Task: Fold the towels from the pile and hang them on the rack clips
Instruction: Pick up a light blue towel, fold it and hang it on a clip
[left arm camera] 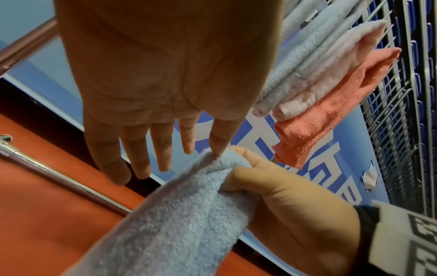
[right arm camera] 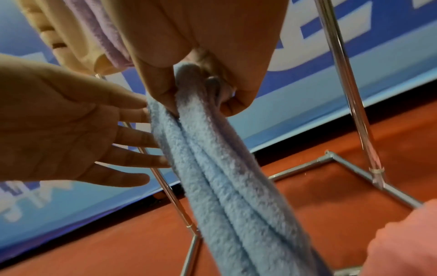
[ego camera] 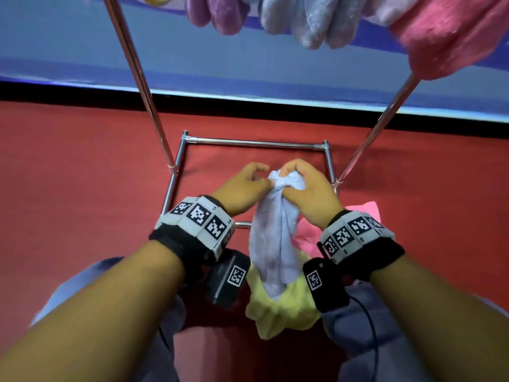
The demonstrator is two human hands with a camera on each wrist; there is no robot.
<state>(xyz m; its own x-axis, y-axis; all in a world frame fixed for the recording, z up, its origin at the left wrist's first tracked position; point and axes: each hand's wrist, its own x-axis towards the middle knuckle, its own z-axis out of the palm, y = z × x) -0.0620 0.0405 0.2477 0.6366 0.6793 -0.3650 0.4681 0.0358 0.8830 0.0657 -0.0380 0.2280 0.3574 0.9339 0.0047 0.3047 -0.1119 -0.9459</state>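
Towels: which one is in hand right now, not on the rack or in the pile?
The light blue towel, bunched in the right hand and hanging down. The left hand only touches it. The yellow towel and pink towel lie below, unheld.

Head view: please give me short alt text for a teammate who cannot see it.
The right hand grips the bunched top of a light blue towel while the open left hand touches it, above a yellow towel and the rack's metal base on a red floor. Folded towels hang along the top.
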